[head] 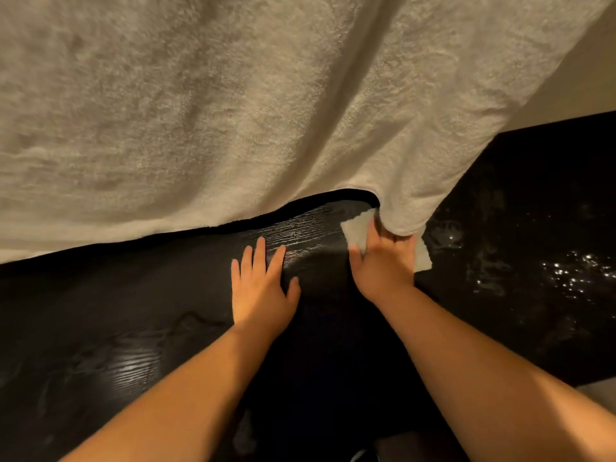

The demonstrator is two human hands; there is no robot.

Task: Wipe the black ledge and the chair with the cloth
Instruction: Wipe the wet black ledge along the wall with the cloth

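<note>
A black wood-grain ledge (133, 311) runs across the lower half of the head view, with damp streaks on it. My right hand (383, 261) presses flat on a small pale cloth (355, 233) on the ledge; its fingertips are hidden under the hem of a hanging towel. My left hand (261, 291) rests flat on the ledge to the left of the cloth, fingers spread and straight, holding nothing. No chair shows in this view.
A large cream terry towel (233, 111) hangs over the ledge's far side and fills the upper half of the view. To the right lies a glossy black speckled surface (533, 245) with light spots. A beige wall (583, 78) is at the top right.
</note>
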